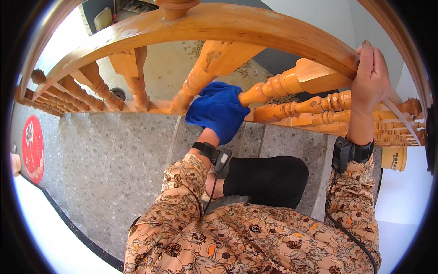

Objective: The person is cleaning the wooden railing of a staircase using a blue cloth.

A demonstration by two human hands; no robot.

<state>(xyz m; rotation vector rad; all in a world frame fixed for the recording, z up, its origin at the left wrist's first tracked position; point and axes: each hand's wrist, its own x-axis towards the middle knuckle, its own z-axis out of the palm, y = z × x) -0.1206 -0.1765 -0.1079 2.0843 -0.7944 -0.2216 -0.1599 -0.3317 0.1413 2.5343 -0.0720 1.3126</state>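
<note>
My left hand (210, 135) is mostly hidden under a blue cloth (216, 107). The cloth is wrapped against the lower part of a turned wooden baluster (268, 91), between its thick upper block and the bottom rail. My right hand (371, 75) grips the curved-looking wooden rail (219, 24) at its right end, with the thumb over the top. Fingers beneath that rail are partly hidden. Each wrist wears a black strap with a small device and a cable.
Other turned balusters (137, 77) stand along both sides. Below me are grey speckled stone steps (113, 154) and my bent leg in black trousers (265, 178). A round red mat or sticker (33, 149) lies at left; a yellowish paper cup (393, 158) is at right. Small round items (243, 70) are scattered beyond the railing.
</note>
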